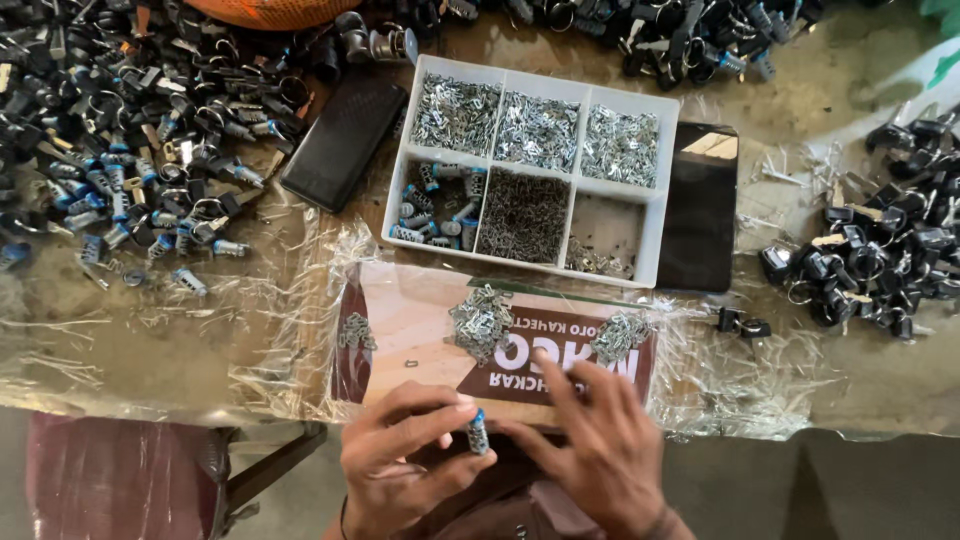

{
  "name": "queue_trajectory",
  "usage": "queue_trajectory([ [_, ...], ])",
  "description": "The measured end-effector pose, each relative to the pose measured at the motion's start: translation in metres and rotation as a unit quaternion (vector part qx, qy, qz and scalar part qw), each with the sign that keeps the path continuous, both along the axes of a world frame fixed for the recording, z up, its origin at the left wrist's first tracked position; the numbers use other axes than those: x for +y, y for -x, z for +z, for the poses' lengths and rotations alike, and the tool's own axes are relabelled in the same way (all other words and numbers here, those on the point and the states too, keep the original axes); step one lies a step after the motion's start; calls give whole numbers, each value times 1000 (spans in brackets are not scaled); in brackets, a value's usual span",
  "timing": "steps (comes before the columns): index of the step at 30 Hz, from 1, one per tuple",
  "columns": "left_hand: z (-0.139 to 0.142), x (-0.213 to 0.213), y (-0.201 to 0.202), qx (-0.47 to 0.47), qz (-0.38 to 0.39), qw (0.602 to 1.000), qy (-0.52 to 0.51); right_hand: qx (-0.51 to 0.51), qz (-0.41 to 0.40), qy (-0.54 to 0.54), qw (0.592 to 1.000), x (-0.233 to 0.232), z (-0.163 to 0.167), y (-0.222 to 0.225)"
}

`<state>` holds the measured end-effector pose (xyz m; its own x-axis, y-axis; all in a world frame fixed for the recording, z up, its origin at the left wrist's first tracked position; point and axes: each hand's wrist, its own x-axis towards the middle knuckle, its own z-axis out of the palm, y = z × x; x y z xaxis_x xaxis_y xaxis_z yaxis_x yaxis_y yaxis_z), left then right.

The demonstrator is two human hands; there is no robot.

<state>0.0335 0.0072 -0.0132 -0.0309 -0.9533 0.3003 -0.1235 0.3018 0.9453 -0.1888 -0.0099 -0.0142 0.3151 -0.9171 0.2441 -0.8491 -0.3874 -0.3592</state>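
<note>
My left hand [405, 455] pinches a small silver lock cylinder with a blue end [478, 432] upright between thumb and fingers at the table's near edge. My right hand [600, 445] rests just right of it, fingers spread and reaching toward the cylinder and a flat printed card [420, 330] under clear plastic. On the card lie small heaps of tiny metal parts [482, 320], [620, 335], [355, 330].
A white compartment tray [650, 215] behind the card holds sorted metal bits and blue-ended cylinders. A black case [345, 140] lies left of it, a dark phone [700, 205] right. Piles of black keys and cylinders [120, 130], [880, 250] cover both sides.
</note>
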Motion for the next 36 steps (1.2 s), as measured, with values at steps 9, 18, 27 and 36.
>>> queue_trajectory([
  [9,-4,-6,27,30,-49,998,-1,-496,61,-140,855,45,-27,44],
  [18,4,-12,36,16,-81,997,9,-282,-25,98,954,31,12,19],
  [27,7,-9,28,-21,-85,996,-9,-313,-13,32,949,32,13,14],
  [36,10,-9,29,-36,-96,995,4,-237,0,32,971,36,11,17],
])
